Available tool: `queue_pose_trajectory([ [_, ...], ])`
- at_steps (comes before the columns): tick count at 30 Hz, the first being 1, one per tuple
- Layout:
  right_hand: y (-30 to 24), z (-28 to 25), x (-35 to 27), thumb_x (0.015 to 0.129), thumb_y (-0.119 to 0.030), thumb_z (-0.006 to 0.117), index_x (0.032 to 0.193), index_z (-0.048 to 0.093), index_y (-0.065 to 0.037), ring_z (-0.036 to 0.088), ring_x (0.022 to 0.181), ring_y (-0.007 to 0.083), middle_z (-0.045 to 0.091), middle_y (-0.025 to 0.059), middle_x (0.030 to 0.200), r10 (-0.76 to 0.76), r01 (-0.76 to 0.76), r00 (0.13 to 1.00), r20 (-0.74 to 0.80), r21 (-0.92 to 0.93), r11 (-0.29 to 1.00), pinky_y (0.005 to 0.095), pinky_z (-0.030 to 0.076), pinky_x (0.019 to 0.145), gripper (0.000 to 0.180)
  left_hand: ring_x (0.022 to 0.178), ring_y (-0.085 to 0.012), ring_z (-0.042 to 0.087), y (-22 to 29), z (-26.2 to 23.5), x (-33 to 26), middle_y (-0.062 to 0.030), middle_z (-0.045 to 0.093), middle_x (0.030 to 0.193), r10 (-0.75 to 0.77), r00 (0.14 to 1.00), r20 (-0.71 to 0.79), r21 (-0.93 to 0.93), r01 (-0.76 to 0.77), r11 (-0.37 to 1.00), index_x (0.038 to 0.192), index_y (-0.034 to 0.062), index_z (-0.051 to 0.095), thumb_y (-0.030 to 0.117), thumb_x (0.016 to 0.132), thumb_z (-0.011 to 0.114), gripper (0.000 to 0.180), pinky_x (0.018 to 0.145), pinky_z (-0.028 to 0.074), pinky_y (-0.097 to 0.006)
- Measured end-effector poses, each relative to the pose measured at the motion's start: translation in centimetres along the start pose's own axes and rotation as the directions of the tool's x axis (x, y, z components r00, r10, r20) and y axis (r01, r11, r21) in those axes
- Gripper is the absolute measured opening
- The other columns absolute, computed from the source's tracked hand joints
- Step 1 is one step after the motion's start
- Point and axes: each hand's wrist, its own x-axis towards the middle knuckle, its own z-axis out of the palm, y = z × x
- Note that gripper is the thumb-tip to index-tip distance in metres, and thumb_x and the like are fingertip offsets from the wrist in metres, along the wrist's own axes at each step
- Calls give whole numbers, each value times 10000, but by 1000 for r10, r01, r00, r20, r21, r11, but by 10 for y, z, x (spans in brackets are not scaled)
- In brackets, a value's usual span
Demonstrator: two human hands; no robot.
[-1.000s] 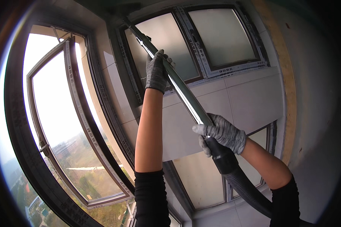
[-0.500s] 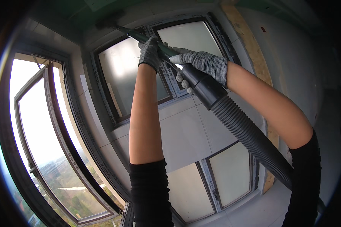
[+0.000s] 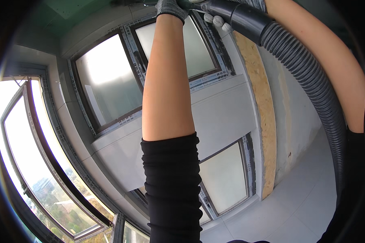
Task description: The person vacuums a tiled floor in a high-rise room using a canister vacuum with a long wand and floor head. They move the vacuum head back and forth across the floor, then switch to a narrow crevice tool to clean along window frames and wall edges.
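Hose: one ribbed black vacuum hose [image 3: 308,77], running from the picture's top edge down its right side.
Your hands: two, gloved; left hand [image 3: 171,7] and right hand [image 3: 220,18] clamped at the hose's top end.
Windows: three frosted panes left of the hose.
Room: open floor below the hose.

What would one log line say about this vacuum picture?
left hand: gloved, raised overhead, gripping the tube | right hand: gloved, on black cuff | ribbed vacuum hose: runs down right side | frosted windows behind
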Motion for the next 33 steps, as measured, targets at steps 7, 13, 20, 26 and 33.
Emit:
queue_pose_trajectory([
  [7, -17, -60, -48, 911, -345, 619, 889, 538, -61, 585, 498, 152, 583, 69, 642, -71, 42, 992, -108, -255, 966, 279, 522, 415, 295, 652, -247, 610, -3, 22, 10, -121, 581, 794, 82, 996, 36, -40, -81, 996, 1006, 74, 510, 162, 870, 597, 184, 609, 561, -400],
  [13, -4, -101, -126, 914, -330, 613, 912, 542, -59, 585, 500, 154, 584, 70, 641, -85, -15, 975, -206, -443, 896, 281, 524, 419, 280, 620, -246, 593, -5, 36, 12, -116, 574, 759, 126, 990, 57, -68, -122, 990, 959, 80, 514, 162, 863, 587, 146, 582, 547, -396],
  [20, 8, -129, -202, 918, -313, 607, 939, 547, -55, 586, 502, 157, 586, 72, 641, -76, -98, 948, -309, -512, 853, 282, 526, 424, 265, 582, -246, 574, -13, 43, 19, -110, 566, 718, 137, 990, 31, -39, -136, 990, 903, 87, 520, 162, 854, 576, 106, 551, 530, -391],
  [26, 29, -133, -243, 922, -298, 601, 962, 552, -53, 586, 504, 159, 587, 74, 641, -64, -158, 928, -367, -544, 824, 283, 529, 428, 253, 549, -245, 557, -25, 38, 27, -105, 558, 683, 142, 989, 29, -12, -142, 990, 855, 93, 525, 162, 846, 566, 81, 525, 515, -387],
  [33, 66, -130, -263, 926, -281, 595, 989, 557, -49, 586, 506, 162, 589, 76, 641, -22, -245, 910, -414, -581, 776, 285, 531, 432, 243, 512, -245, 538, -33, 26, 53, -99, 550, 642, 159, 986, 41, 3, -160, 987, 799, 100, 530, 162, 837, 555, 77, 494, 499, -383],
])
